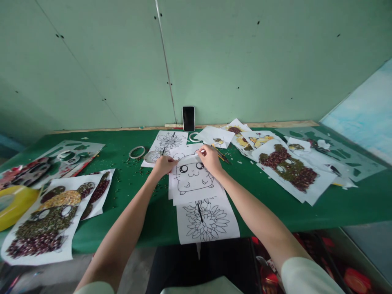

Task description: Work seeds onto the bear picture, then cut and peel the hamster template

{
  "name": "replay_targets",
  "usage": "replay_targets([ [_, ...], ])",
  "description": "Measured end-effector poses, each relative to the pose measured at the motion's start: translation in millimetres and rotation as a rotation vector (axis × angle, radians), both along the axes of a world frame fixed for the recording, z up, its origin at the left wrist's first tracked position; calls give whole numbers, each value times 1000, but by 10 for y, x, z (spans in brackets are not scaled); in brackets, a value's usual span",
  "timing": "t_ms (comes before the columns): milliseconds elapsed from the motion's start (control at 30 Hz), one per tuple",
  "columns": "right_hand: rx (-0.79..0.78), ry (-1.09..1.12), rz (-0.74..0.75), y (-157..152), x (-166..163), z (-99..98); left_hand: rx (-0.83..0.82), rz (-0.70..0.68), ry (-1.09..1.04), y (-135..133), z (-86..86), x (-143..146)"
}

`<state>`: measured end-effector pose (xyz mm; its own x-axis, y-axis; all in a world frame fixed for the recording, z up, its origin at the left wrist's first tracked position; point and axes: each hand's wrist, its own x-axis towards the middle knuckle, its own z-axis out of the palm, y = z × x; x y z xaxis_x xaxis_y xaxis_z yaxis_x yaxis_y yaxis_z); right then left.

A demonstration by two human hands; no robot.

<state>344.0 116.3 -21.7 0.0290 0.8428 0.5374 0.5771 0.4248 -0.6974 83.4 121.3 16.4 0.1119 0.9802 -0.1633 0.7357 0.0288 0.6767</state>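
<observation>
Paper with a flower outline [207, 220] lies at the bench's [147, 216] near edge, hanging slightly over it. Just beyond it, overlapping its top, lies the hamster outline sheet [192, 179], near the middle of the green bench. Both hands rest on that sheet's far end: the left hand [163, 165] presses its fingers down on the upper left corner, and the right hand [210, 158] pinches the upper right edge between thumb and fingertips. Toward the near left corner lies a bear picture filled with seeds [45, 222], with a yellow tape roll [12, 204] at the left edge. Toward the right edge lies another seed-filled picture [289, 167]. Farther back sit a tape ring [136, 152] and a second flower sheet [168, 143]. At the far edge a phone [188, 118] leans upright against the wall.
</observation>
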Motion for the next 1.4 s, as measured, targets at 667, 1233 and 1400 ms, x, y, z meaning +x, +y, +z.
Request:
replay_targets([
  [667,8,-2,8,3,14,-27,304,-185,98,74,-2,-59],
  [1233,70,3,17,4,3,-46,400,-370,82,202,-280,-30],
  [1400,75,15,11,18,7,-73,400,-355,71,204,-269,-5],
])
